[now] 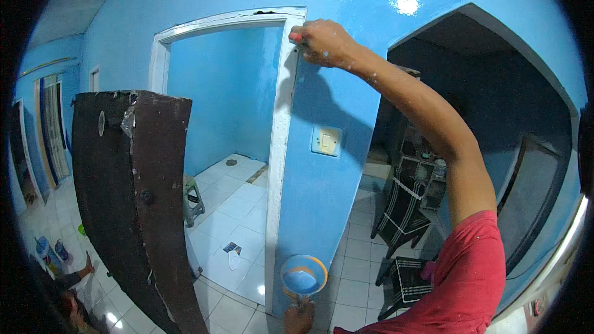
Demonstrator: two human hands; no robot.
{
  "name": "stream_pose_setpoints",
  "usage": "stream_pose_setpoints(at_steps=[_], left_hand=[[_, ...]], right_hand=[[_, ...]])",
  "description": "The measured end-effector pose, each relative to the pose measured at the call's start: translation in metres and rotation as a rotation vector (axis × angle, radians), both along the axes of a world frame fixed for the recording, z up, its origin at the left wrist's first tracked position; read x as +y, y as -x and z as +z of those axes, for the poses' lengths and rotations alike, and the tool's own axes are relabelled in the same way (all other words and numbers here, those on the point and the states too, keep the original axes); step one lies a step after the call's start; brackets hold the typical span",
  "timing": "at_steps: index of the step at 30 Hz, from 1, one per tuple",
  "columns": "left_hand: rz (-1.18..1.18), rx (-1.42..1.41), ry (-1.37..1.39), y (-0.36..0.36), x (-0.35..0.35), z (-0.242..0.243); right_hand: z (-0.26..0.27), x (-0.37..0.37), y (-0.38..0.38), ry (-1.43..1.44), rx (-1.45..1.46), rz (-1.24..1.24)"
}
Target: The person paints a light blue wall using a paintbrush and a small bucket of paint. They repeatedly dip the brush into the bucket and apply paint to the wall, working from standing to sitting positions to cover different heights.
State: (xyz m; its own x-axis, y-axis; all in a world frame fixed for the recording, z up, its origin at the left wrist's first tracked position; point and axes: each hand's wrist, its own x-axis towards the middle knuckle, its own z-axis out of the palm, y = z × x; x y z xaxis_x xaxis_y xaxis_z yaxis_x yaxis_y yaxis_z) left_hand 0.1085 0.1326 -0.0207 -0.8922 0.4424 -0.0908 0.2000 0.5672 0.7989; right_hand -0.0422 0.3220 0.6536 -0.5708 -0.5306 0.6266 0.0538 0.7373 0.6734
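My right hand [325,42], speckled with paint, is raised at the upper right corner of a white door frame [274,157]. It grips a red-tipped handle [295,37]; the rest of that tool is hidden by the hand. Low in front of me, my left hand [299,319] holds a plastic dipper [288,266] by its handle. Light blue paint [301,280] lies inside the dipper, and its rim is orange. Behind both hands is a blue wall [320,185], with a wet, glossy patch above the arched opening.
A dark wardrobe-like cabinet [134,185] stands close on the left. A light switch [326,140] is on the wall strip. Chairs [401,215] stand beyond the arched opening. Another person [76,301] is low on the tiled floor [253,322] at lower left.
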Motion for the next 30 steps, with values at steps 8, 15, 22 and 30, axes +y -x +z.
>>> stream_pose_setpoints(at_steps=[8, 15, 22, 30], left_hand=[[-0.024, -0.268, -0.168, -0.005, -0.007, 0.025], [0.025, -0.098, -0.365, -0.013, -0.020, 0.048], [0.049, -0.241, -0.297, -0.010, -0.033, 0.061], [-0.049, -0.177, -0.338, -0.010, -0.026, 0.048]], right_hand=[[0.185, 0.048, -0.033, 0.047, 0.375, 0.128], [0.091, 0.033, 0.009, -0.234, 0.253, -0.119], [0.009, -0.013, -0.009, -0.063, 0.026, -0.163], [0.126, 0.011, -0.003, 0.328, 0.643, 0.554]])
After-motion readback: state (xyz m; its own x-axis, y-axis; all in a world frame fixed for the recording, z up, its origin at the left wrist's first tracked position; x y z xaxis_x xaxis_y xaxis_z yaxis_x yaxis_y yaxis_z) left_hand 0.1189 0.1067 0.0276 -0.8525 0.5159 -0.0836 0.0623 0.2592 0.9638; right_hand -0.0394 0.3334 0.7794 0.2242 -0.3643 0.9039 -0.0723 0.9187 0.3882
